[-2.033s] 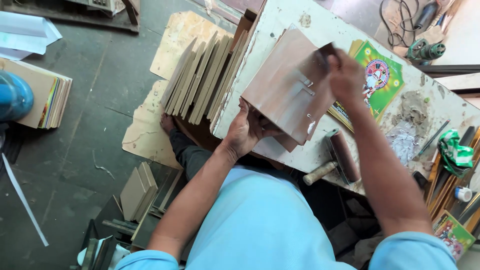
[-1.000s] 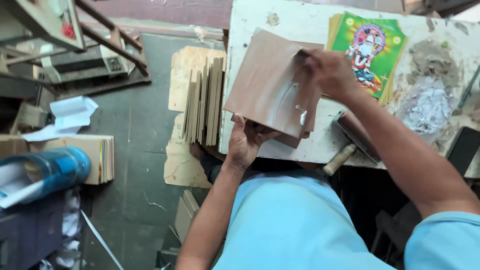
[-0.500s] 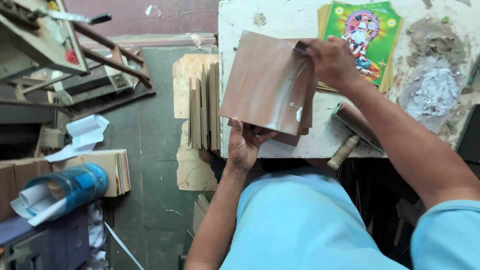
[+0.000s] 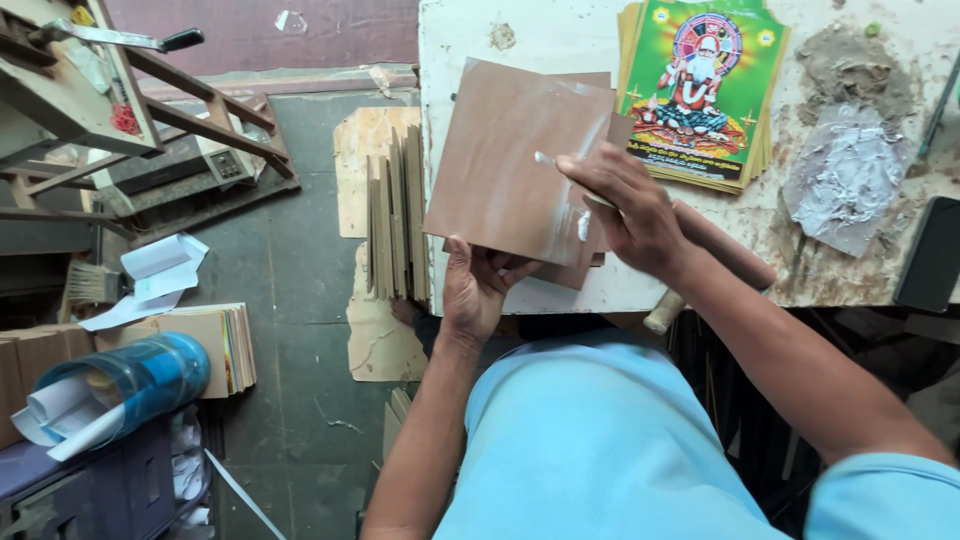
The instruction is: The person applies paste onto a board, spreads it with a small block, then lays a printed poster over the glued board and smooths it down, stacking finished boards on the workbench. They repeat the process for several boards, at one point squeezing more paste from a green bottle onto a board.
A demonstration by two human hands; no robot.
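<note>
My left hand grips the lower edge of a brown square board, holding it tilted over the near edge of the white worktable. My right hand rests on the board's right side, its fingers smeared with white paste and pressed to a whitish streak on the surface. More brown boards lie under the held one. A stack of bright green printed pictures sits on the table just beyond my right hand.
A wooden roller lies under my right forearm. Grey paste on plastic and a dark phone sit at right. Upright boards stand on the floor at left, near a blue jar and a cutter frame.
My right hand has slid from the board's upper right corner down across its right side, spreading white paste. The view has shifted, bringing the table and board closer.
</note>
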